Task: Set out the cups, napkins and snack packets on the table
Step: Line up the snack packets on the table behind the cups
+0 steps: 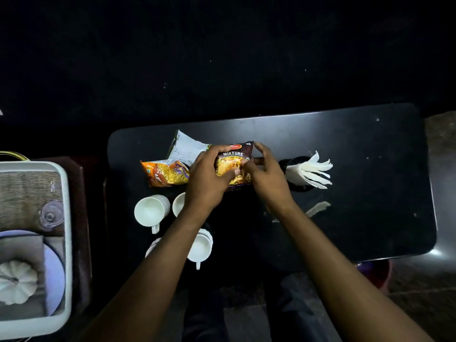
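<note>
A dark "Mixture" snack packet (235, 156) lies near the middle of the black table (357, 169). My left hand (209, 178) grips its left side and my right hand (267, 174) pinches its right edge. An orange sev packet (164, 176) and a white packet (186, 149) lie just left of it. White napkins (309, 172) fan out of a dark holder (291, 161) to the right. Several white cups stand at the near left: one (150, 211) fully seen, one (179, 204) and one (199, 248) partly hidden by my left arm.
A white tray (66, 243) stands on a low stand to the left, holding a woven mat, a clear glass (50, 215), a pale plate and a white pumpkin-shaped piece (16, 282). The table's right half is bare. A reddish bucket (377, 275) sits below the table's near right corner.
</note>
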